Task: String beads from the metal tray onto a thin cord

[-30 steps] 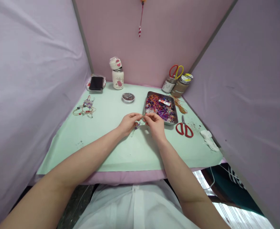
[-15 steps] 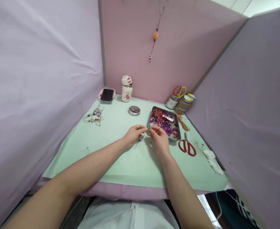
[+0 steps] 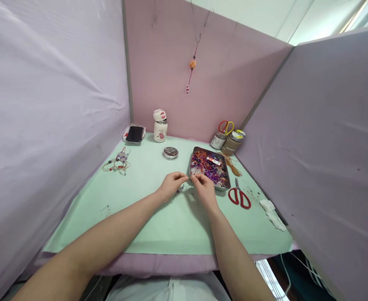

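Note:
My left hand (image 3: pixel 173 185) and my right hand (image 3: pixel 203 187) meet above the middle of the green table cover (image 3: pixel 140 225), their fingertips pinched close together. Between them runs a thin cord, too fine to make out clearly. A small purple-beaded strand (image 3: pixel 180 190) hangs from the cord below my left fingers, its thin loop trailing toward the cover. Just past my right hand sits a dark tray (image 3: pixel 228 175) full of mixed purple, red and orange beads (image 3: pixel 207 167), with a small white-and-red tube lying on top.
Red-handled scissors (image 3: pixel 240 198) lie right of the tray, near white tissue (image 3: pixel 272 214). Brown cords (image 3: pixel 233 166) and two jars (image 3: pixel 232 143) stand behind. Leftward are a round tin (image 3: pixel 170 153), a bottle (image 3: pixel 160 126), a phone (image 3: pixel 135 134) and finished-looking beaded cords (image 3: pixel 118 163). A beaded pendant (image 3: pixel 192 64) hangs above.
The camera view has tilted up and shifted a little, so everything sits lower and further left. Both hands keep their pinch on the cord, with fingertips still close together.

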The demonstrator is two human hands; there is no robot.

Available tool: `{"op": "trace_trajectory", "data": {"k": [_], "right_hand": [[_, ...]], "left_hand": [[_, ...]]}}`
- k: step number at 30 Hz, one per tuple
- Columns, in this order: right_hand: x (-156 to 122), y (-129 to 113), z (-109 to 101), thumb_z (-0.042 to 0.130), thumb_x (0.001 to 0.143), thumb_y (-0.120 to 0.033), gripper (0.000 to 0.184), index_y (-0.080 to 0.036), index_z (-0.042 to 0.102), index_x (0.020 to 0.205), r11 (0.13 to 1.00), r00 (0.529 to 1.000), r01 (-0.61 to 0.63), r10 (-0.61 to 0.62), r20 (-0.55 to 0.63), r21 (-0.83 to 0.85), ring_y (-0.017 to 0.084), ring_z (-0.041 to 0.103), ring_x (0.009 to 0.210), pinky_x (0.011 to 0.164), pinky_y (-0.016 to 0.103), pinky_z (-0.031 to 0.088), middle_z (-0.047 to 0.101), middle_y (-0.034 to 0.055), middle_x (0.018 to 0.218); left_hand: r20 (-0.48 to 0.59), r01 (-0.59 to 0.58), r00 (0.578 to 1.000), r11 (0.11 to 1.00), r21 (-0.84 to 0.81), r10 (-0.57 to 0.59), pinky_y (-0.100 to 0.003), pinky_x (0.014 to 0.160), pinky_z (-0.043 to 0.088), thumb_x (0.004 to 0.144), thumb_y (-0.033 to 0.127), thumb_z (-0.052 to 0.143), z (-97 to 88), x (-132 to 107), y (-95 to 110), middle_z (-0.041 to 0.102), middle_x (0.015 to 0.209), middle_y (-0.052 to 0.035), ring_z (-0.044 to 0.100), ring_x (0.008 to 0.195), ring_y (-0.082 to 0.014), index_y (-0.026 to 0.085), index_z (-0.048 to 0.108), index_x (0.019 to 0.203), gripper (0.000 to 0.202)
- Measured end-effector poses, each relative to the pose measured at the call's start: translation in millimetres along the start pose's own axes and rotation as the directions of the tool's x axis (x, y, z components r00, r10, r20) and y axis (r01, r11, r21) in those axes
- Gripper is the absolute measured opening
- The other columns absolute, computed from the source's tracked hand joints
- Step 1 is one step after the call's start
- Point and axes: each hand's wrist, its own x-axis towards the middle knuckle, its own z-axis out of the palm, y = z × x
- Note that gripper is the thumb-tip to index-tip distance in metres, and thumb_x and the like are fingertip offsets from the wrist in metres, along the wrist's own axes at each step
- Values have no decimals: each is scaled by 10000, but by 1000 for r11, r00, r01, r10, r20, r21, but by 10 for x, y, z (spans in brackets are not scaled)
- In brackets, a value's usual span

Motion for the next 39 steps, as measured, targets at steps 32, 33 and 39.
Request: {"op": "trace_trajectory", "data": {"k": [32,33,39], "right_hand": [[7,-76,17,733,625,-327,272,-185,504,662,593,847,-527,311,430,609,53,332,507,397,167,227,458,-55,612],[2,-82,17,737,625,-329,275,-184,506,662,591,845,-529,305,439,608,53,333,508,398,167,229,461,-54,613],[-5,-69,22,753,623,-372,289,-180,544,677,673,891,-452,317,324,585,60,366,525,420,172,238,492,-43,638]], "left_hand": [[177,194,973,938,-288,-147,-234,578,380,601,356,790,50,-36,162,610,667,-20,490,586,-89,141,666,707,270],[188,197,972,930,-309,-143,-243,601,399,611,355,783,49,-36,159,624,691,-30,510,607,-97,139,665,706,264],[149,206,975,922,-329,-165,-220,587,386,588,293,799,59,-32,158,561,621,8,473,573,-70,127,652,685,241]]}}
